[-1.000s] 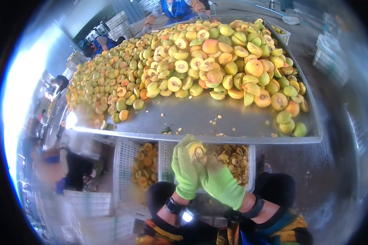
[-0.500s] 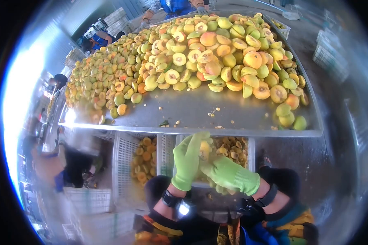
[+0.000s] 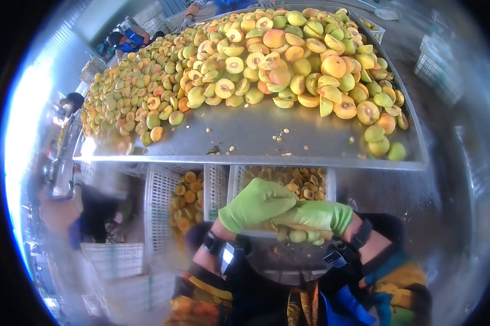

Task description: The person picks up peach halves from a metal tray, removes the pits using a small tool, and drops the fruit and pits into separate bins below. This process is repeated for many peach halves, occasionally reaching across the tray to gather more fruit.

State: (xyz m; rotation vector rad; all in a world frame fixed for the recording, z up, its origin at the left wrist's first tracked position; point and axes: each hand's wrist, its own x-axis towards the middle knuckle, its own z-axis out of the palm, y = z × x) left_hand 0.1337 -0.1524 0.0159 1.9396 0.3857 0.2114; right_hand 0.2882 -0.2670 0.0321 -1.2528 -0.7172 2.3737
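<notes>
My left hand (image 3: pixel 257 205), in a green glove, is closed and meets my right hand over a white crate (image 3: pixel 332 187) of cut fruit. What its fingers hold is hidden. Also gloved in green, my right hand (image 3: pixel 310 218) has its fingers curled towards me; anything inside them cannot be made out. Both hands are just below the front edge of a metal table (image 3: pixel 245 158). A large heap of halved yellow, green and orange fruit (image 3: pixel 223 65) lies on that table.
Left of my hands stands another white crate (image 3: pixel 160 209) with orange fruit pieces. More crates (image 3: pixel 112 261) are at lower left. A person in blue (image 3: pixel 131 41) bends at the upper left, and another person's arm (image 3: pixel 60 212) shows at far left.
My left hand has tipped over from upright to lying across towards my right hand. The yellow piece seen between them is now hidden. The table appears slightly higher in view.
</notes>
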